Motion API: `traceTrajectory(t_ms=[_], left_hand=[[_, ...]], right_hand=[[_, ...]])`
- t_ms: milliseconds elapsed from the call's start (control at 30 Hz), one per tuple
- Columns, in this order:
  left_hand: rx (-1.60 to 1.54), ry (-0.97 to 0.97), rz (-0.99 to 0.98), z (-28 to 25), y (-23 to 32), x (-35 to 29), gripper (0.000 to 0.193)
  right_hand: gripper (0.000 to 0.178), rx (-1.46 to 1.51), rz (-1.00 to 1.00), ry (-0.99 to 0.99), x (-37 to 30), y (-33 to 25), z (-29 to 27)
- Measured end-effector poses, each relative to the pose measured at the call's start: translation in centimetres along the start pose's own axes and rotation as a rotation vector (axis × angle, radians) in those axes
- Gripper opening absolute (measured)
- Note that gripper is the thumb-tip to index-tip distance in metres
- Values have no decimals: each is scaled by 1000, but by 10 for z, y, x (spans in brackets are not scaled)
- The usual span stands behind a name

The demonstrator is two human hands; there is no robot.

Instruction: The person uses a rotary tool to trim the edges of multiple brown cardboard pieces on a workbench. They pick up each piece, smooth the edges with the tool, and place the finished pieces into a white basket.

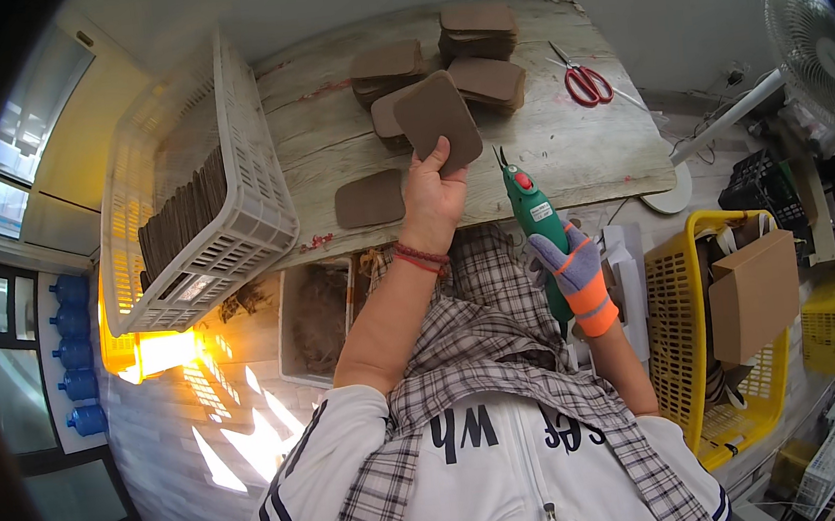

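Observation:
My bare left hand [435,197] is closed on a flat brown panel [438,118] with rounded corners, its thumb on top. The panel is raised above the table and partly hides a short stack of similar pieces. My right hand [577,273], in a grey and orange glove, is wrapped round green electric scissors [536,211] with a red button. Their narrow blades point away from me at the table's front edge. A single brown piece [370,201] lies flat left of my left hand. Behind stand several stacks of brown pieces [478,18].
Red-handled scissors [587,85] lie at the table's right [618,146]. A white crate [265,190] with upright brown pieces stands at the left. Below the table edge is a bin [315,321] of brown scraps. A yellow basket [674,336] holding a cardboard box [754,293] and a fan [825,55] stand right.

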State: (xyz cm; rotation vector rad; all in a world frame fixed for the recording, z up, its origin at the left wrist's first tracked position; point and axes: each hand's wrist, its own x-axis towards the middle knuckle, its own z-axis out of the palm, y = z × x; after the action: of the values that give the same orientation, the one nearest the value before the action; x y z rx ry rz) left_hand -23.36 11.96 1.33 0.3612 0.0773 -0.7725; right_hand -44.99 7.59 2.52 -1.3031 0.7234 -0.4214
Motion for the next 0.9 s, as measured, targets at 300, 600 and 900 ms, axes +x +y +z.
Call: traceTrajectory(t_ms=[300, 600, 900], left_hand=[[4, -48, -31, -11, -22, -2, 36], [76, -127, -113, -6, -35, -20, 34], [195, -191, -205, -18, -45, -34, 32]], right_hand=[[36, -8, 25, 30, -1, -6, 2], [32, 12, 7, 101, 1, -11, 0], [27, 60, -38, 133, 7, -16, -8]])
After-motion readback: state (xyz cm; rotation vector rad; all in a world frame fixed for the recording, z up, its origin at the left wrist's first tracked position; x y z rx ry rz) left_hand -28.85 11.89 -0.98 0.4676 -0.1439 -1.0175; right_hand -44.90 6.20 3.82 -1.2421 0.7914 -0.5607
